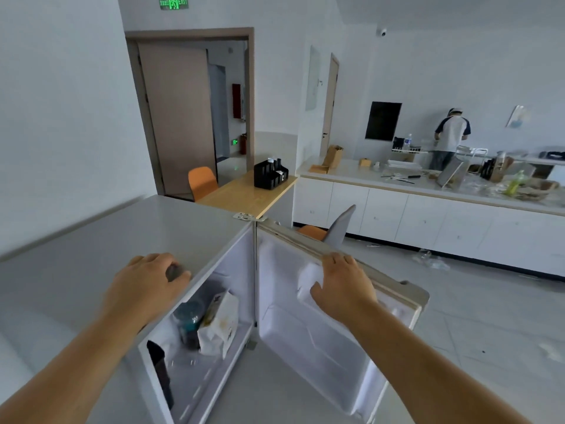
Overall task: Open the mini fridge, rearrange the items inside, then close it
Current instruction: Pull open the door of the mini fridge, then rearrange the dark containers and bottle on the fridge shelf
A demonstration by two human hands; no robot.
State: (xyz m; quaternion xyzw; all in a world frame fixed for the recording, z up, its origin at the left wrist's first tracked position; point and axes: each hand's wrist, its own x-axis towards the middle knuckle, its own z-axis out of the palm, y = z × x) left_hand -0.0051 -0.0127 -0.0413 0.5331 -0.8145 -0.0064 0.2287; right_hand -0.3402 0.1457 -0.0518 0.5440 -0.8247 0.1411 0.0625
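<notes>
The white mini fridge (122, 240) stands below me with its door (321, 332) swung wide open to the right. My left hand (149, 283) rests on the front edge of the fridge top, fingers curled over something small, dark and round that I cannot identify. My right hand (339, 286) grips the door's top edge, fingers over the rim. Inside the fridge stand a dark jar with a teal lid (189, 322), a white carton (218, 324) and a dark bottle (160, 371) at the front left.
A wooden table (244, 194) with a black organiser (270, 175) stands behind the fridge, with orange chairs (201, 182) nearby. A long white counter (428, 206) full of clutter runs along the right. A person (449, 139) stands far back. A doorway (195, 117) lies ahead.
</notes>
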